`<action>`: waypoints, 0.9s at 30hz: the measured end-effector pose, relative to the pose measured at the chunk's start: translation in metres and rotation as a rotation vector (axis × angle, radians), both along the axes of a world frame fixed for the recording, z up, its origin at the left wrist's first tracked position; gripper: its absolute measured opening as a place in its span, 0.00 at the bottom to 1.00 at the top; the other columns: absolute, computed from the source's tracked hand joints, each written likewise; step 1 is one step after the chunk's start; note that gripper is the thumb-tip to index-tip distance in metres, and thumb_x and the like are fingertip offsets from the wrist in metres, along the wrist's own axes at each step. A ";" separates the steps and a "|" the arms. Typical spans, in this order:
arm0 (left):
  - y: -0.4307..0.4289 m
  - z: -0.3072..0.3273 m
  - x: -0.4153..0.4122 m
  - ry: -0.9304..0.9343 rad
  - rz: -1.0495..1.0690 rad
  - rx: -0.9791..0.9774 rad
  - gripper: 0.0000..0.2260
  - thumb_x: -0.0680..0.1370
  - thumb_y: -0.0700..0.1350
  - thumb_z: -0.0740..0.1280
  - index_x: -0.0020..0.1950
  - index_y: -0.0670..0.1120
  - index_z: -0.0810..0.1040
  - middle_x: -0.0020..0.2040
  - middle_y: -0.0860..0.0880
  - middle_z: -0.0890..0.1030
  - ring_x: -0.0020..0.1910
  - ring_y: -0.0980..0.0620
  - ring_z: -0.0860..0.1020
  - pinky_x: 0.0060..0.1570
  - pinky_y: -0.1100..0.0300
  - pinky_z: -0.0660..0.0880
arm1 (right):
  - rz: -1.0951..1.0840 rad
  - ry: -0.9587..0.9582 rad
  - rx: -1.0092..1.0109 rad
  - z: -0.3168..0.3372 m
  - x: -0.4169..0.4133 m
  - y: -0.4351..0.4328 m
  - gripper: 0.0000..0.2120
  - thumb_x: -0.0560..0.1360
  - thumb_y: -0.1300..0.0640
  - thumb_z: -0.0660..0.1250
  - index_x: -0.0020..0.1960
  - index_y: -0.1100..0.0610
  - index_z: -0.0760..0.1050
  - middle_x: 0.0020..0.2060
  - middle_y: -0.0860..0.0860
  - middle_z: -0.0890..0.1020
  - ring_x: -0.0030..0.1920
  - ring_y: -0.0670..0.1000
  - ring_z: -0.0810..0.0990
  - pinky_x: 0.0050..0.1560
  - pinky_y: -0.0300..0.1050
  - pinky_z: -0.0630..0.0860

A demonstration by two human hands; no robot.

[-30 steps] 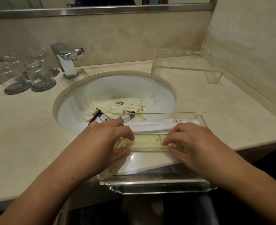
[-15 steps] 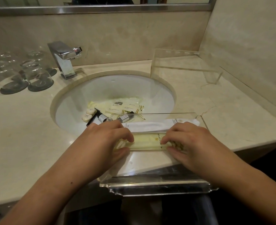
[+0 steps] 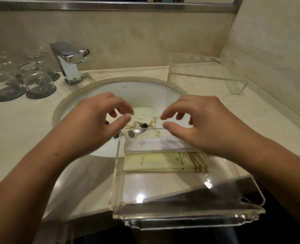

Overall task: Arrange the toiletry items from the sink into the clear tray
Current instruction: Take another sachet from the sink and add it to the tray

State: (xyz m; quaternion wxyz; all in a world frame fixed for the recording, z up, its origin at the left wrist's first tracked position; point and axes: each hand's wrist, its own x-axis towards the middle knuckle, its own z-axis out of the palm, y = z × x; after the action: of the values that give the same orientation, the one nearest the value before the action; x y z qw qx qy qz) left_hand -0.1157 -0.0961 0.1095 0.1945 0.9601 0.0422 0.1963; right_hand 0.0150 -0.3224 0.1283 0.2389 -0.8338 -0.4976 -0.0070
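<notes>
— So, where are the hands?

— Both hover over the near edge of the sink (image 3: 96, 95). The left hand (image 3: 92, 124) has its grip apart, thumb and fingers curled but holding nothing; the right hand (image 3: 204, 124) is the same, grip apart and empty.

— And the toiletries?

— Below the right grip, inside the clear tray (image 3: 117, 173), a yellow packet (image 3: 165, 162) lies flat, with a white packet (image 3: 151, 143) just beyond it, partly under the right palm. Beyond both grips, in the bowl, more yellow sachets (image 3: 145, 118) lie in a loose heap. Between the two grips, just past the tray's far wall, lie small bottles (image 3: 137, 132) with dark caps.

— Where does the tray sit?

— On the desk (image 3: 22, 131), its near end over the front edge. Left of the left grip stand a faucet (image 3: 70, 66) and upturned glasses (image 3: 38, 80); beyond the right grip, a clear stand (image 3: 205, 71).
</notes>
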 end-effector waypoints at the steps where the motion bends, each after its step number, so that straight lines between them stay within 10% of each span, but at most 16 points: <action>1: 0.010 -0.001 0.006 0.005 0.018 -0.002 0.09 0.77 0.55 0.66 0.55 0.57 0.81 0.48 0.59 0.80 0.48 0.60 0.79 0.46 0.60 0.76 | 0.005 0.004 -0.016 0.001 0.006 0.010 0.11 0.76 0.43 0.68 0.55 0.43 0.83 0.48 0.39 0.82 0.48 0.40 0.79 0.44 0.27 0.71; 15: 0.133 -0.072 0.094 0.439 0.094 0.126 0.15 0.78 0.47 0.72 0.64 0.56 0.78 0.54 0.58 0.81 0.50 0.56 0.78 0.47 0.59 0.74 | 0.154 -0.034 -0.479 -0.059 0.095 0.161 0.15 0.76 0.44 0.71 0.60 0.48 0.81 0.55 0.46 0.82 0.49 0.47 0.76 0.49 0.41 0.71; 27: 0.189 -0.119 0.148 0.719 0.144 0.046 0.27 0.75 0.42 0.71 0.72 0.57 0.71 0.62 0.59 0.79 0.54 0.53 0.75 0.57 0.56 0.75 | 0.239 -0.098 -0.779 -0.117 0.106 0.255 0.45 0.70 0.35 0.73 0.78 0.52 0.60 0.65 0.52 0.73 0.63 0.55 0.76 0.59 0.54 0.78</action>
State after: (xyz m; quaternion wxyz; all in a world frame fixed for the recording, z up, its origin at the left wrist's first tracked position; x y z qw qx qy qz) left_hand 0.0319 0.0930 -0.0094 0.1313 0.9664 0.1712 -0.1396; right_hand 0.1213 -0.0676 0.0116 -0.1194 -0.7969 -0.5672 0.1701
